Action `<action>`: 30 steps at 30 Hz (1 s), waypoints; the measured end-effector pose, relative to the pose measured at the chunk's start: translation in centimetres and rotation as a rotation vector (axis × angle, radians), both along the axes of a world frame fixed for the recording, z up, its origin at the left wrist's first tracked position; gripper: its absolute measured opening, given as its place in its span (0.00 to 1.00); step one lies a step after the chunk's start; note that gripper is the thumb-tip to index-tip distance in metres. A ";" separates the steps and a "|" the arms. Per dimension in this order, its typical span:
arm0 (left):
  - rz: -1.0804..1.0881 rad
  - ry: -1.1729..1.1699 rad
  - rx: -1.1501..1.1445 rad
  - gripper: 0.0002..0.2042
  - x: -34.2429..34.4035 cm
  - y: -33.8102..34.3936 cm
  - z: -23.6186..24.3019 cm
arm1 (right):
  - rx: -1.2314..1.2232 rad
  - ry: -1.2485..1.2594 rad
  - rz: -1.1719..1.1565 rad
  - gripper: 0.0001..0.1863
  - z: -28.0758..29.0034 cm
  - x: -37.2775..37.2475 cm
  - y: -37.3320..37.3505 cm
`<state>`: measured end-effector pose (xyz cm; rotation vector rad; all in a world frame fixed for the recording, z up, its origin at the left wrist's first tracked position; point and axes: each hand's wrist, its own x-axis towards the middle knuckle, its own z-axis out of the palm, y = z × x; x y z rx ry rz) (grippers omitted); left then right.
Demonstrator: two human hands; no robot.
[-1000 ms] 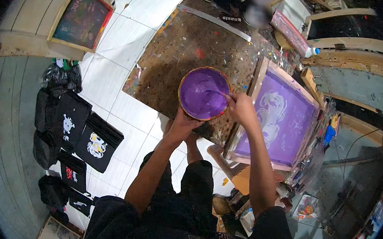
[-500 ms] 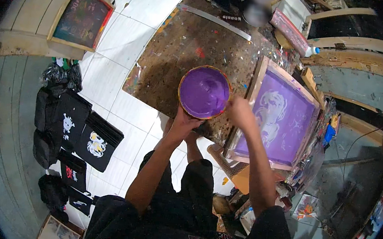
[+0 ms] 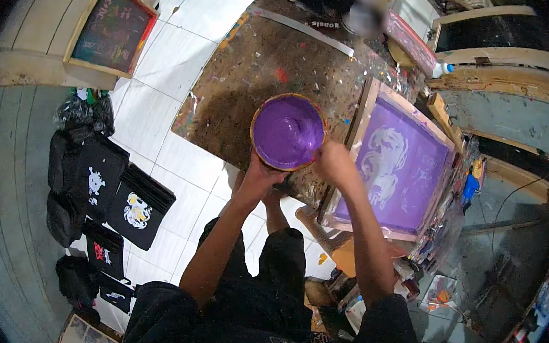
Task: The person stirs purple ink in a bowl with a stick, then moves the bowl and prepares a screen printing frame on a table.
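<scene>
Left: stacked black fabric pieces with white-and-yellow print (image 3: 138,212), on white floor tiles (image 3: 181,55). Left hand (image 3: 260,179): fingers curled around near side of round, yellow-rimmed tub of purple paint (image 3: 288,102), over paint-spattered brown tabletop (image 3: 259,57); resting or raised, cannot tell. Right hand (image 3: 336,164): at tub's right rim, blurred, fingers seemingly curled; cannot tell what, if anything, it grips. Right: wooden-framed purple mesh screen (image 3: 412,178).

The right fingers (image 3: 326,156) are blurred, and the tub (image 3: 293,96) partly hides the left fingers (image 3: 271,175).
</scene>
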<state>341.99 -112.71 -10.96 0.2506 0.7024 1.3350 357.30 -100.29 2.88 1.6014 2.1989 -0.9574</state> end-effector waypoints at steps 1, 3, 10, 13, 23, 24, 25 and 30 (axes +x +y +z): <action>0.036 0.140 0.043 0.46 -0.3 -0.4 2.8 | -0.015 -0.026 0.105 0.11 -0.1 -0.5 -0.5; 0.056 0.221 0.128 0.46 -0.3 -0.2 2.1 | -0.043 0.115 0.037 0.10 0.5 0.1 1.3; 0.101 0.269 0.030 0.52 -0.1 0.2 0.3 | -0.060 0.101 0.113 0.09 0.9 0.1 1.5; 0.043 0.105 -0.054 0.53 -0.3 0.2 3.1 | 0.047 -0.046 -0.093 0.09 0.3 1.1 0.5; 0.075 0.114 0.011 0.55 0.1 -0.1 0.5 | 0.113 0.140 0.036 0.14 0.4 -0.6 -1.5; 0.089 0.073 -0.016 0.55 0.1 -0.4 1.1 | 0.051 0.178 -0.059 0.14 0.6 0.1 -0.6; 0.105 0.063 -0.022 0.55 0.1 -0.5 1.1 | -0.013 0.219 -0.149 0.14 1.7 -0.2 0.1; 0.118 0.200 0.010 0.53 0.4 -0.1 1.6 | 0.024 -0.020 0.052 0.08 -0.2 -0.7 -1.8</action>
